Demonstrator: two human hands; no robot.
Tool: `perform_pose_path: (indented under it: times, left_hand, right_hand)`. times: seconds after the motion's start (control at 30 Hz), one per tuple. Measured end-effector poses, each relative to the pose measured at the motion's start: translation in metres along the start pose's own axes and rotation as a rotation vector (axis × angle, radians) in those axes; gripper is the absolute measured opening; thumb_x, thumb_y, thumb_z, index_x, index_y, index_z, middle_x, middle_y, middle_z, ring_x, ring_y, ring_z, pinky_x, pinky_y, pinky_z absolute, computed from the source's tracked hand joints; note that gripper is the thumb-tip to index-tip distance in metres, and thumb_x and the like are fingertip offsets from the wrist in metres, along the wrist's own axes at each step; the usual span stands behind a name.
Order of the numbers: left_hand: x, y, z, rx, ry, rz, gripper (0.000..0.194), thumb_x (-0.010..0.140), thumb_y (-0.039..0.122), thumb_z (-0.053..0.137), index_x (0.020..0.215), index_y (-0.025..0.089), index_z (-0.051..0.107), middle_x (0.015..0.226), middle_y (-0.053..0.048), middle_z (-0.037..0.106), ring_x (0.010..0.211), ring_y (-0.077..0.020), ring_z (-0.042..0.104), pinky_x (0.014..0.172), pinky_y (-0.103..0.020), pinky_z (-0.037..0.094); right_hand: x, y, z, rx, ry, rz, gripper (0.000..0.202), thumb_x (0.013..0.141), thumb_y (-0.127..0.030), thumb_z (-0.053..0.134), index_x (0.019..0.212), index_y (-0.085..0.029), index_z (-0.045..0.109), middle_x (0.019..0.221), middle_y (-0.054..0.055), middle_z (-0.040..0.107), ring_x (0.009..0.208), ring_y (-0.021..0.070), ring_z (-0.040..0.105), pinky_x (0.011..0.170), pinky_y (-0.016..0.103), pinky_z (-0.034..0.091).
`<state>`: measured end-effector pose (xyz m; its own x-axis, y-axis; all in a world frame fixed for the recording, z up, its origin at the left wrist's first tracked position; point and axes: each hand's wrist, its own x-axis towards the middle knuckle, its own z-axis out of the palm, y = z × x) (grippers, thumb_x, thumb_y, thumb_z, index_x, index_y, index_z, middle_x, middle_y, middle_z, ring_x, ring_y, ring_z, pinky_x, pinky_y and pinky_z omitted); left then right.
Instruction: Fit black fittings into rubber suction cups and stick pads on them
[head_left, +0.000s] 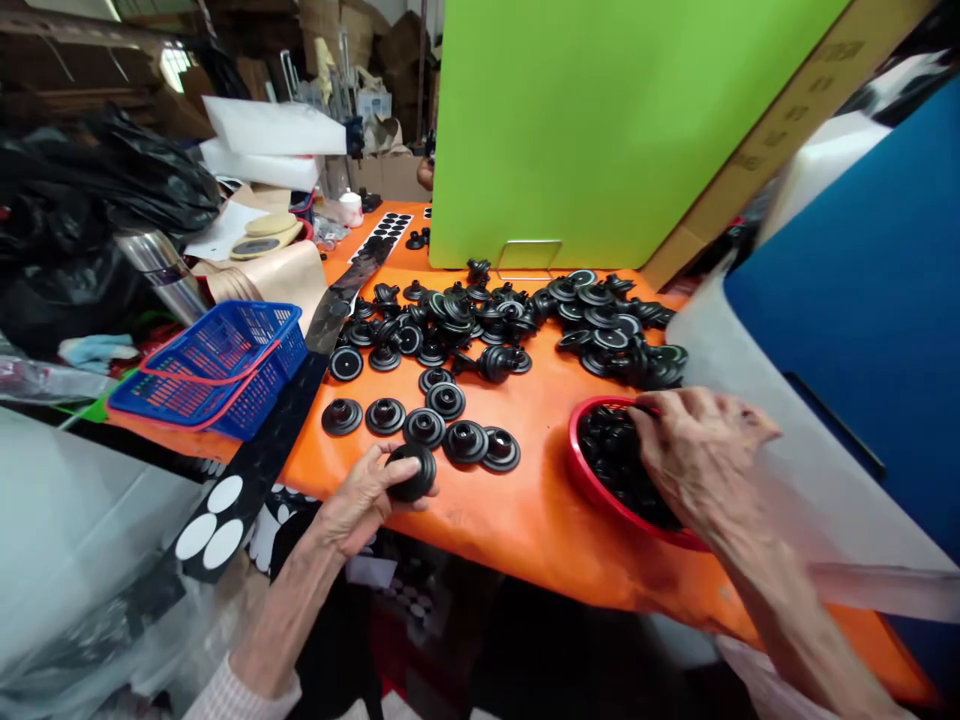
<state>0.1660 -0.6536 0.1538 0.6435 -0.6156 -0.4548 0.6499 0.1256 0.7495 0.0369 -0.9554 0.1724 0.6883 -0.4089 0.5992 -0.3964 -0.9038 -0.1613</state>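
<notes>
At the table's front edge, my left hand point(375, 492) is closed around a black round stepped disc point(412, 474), the thumb lying across it. Just beyond it, several similar black discs with raised hubs point(424, 427) lie spread on the orange table. My right hand point(697, 450) reaches over the rim of a red basket point(576, 462) that holds many small black parts point(611, 440). Its fingers are bent down together into the basket; whatever they grip, if anything, is hidden. A heap of black discs and stemmed parts point(480, 315) stretches across the middle of the table.
A blue basket point(247, 400) with a red handle stands at the left, near a steel flask point(161, 270). Behind the heap rises a green panel point(585, 120). A blue panel point(862, 300) and translucent sheet point(750, 390) border the right. Black sticker strips point(296, 410) hang over the left edge.
</notes>
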Motion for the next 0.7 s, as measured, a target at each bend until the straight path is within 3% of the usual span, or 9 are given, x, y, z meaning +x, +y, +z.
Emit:
perform_pose_path:
  times: [0.07, 0.2, 0.27, 0.37, 0.43, 0.53, 0.7]
  left_hand:
    - [-0.005, -0.009, -0.001, -0.037, -0.024, 0.002, 0.037, 0.071, 0.026, 0.075, 0.099, 0.02, 0.051, 0.098, -0.004, 0.067, 0.084, -0.0226, 0.071, 0.072, -0.033, 0.056]
    - [-0.01, -0.018, 0.001, -0.046, -0.055, 0.036, 0.03, 0.076, 0.025, 0.071, 0.101, 0.017, 0.056, 0.104, -0.007, 0.067, 0.093, -0.0248, 0.07, 0.082, -0.039, 0.055]
    - [-0.013, -0.021, 0.003, -0.03, -0.085, 0.033, 0.026, 0.078, 0.026, 0.069, 0.099, 0.014, 0.059, 0.105, -0.009, 0.067, 0.095, -0.0254, 0.069, 0.086, -0.042, 0.054]
    - [-0.018, -0.027, 0.007, -0.042, -0.074, 0.009, 0.029, 0.077, 0.023, 0.07, 0.102, 0.013, 0.06, 0.109, -0.01, 0.067, 0.098, -0.0258, 0.068, 0.092, -0.046, 0.053]
    - [-0.021, -0.03, 0.01, -0.05, -0.051, 0.007, 0.034, 0.075, 0.021, 0.072, 0.105, 0.014, 0.058, 0.11, -0.01, 0.066, 0.1, -0.0257, 0.066, 0.092, -0.049, 0.053]
    - [-0.023, -0.035, 0.016, -0.044, -0.032, 0.035, 0.041, 0.074, 0.023, 0.074, 0.109, 0.015, 0.056, 0.108, -0.009, 0.066, 0.1, -0.0241, 0.065, 0.09, -0.05, 0.055]
    - [-0.024, -0.043, 0.026, 0.038, -0.024, 0.116, 0.046, 0.072, 0.03, 0.076, 0.112, 0.018, 0.056, 0.103, -0.006, 0.067, 0.098, -0.0213, 0.065, 0.088, -0.041, 0.055]
  right_hand:
    - [-0.011, -0.028, -0.013, 0.174, -0.007, -0.023, 0.025, 0.092, -0.04, 0.043, 0.086, -0.023, 0.062, 0.087, 0.011, 0.059, 0.089, 0.0286, 0.055, 0.083, 0.049, 0.042]
    - [-0.055, -0.081, -0.008, 0.533, -0.309, 0.024, 0.021, 0.094, -0.034, 0.043, 0.088, -0.023, 0.059, 0.082, 0.005, 0.058, 0.07, 0.0175, 0.057, 0.065, 0.031, 0.049]
    - [-0.078, -0.092, 0.006, 0.541, -0.393, 0.08, 0.025, 0.096, -0.032, 0.037, 0.087, -0.022, 0.059, 0.081, 0.005, 0.056, 0.07, 0.0168, 0.058, 0.065, 0.031, 0.051]
    - [-0.1, -0.092, 0.022, 0.5, -0.453, 0.083, 0.026, 0.096, -0.029, 0.035, 0.101, -0.022, 0.059, 0.096, 0.008, 0.057, 0.087, 0.0201, 0.061, 0.076, 0.035, 0.053]
    - [-0.105, -0.088, 0.024, 0.478, -0.473, 0.051, 0.027, 0.095, -0.029, 0.038, 0.11, -0.021, 0.058, 0.103, 0.01, 0.057, 0.096, 0.023, 0.059, 0.08, 0.038, 0.053]
    - [-0.103, -0.091, 0.014, 0.511, -0.452, 0.066, 0.025, 0.094, -0.029, 0.041, 0.107, -0.019, 0.059, 0.099, 0.011, 0.06, 0.092, 0.0233, 0.06, 0.079, 0.039, 0.054]
    - [-0.099, -0.125, -0.01, 0.719, -0.324, 0.125, 0.023, 0.092, -0.029, 0.051, 0.113, -0.021, 0.057, 0.098, 0.007, 0.064, 0.079, 0.0172, 0.062, 0.076, 0.034, 0.055]
